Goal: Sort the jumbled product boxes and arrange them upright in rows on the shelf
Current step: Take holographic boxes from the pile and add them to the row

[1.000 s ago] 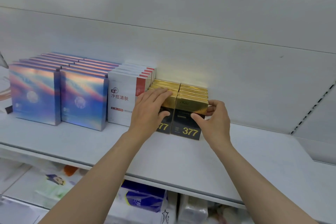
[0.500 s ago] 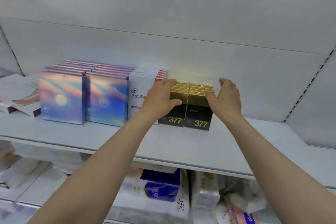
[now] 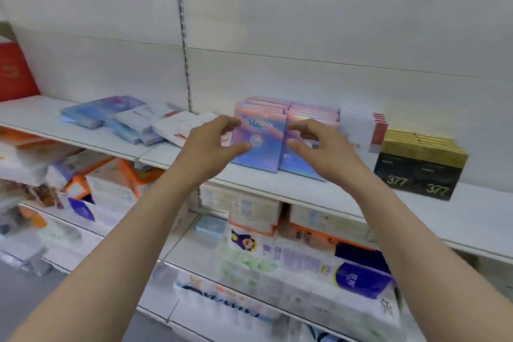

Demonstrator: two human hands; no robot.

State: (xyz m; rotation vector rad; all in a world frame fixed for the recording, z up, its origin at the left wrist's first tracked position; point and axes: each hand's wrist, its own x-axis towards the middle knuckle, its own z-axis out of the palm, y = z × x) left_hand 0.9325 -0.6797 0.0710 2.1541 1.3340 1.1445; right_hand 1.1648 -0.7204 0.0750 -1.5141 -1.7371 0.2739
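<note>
On the white shelf [image 3: 277, 180] stand two upright rows of iridescent pink-blue boxes [image 3: 261, 144], then a row of white boxes with red sides [image 3: 361, 130], then two rows of black-and-gold boxes marked 377 [image 3: 419, 172] at the right. A jumbled pile of flat-lying blue and white boxes [image 3: 133, 122] lies further left on the shelf. My left hand [image 3: 213, 144] and my right hand [image 3: 316, 144] hover in front of the iridescent boxes, fingers apart and curled, holding nothing.
A red box [image 3: 14, 72] stands at the far left end of the shelf. A slotted upright rail [image 3: 183, 36] runs down the back wall. Lower shelves hold tissue packs [image 3: 358, 277] and orange-and-white packages [image 3: 91, 183], blurred by motion.
Both hands have let go of the black-and-gold boxes and moved left, in front of the iridescent boxes. The view has swung left, bringing the jumbled pile into sight.
</note>
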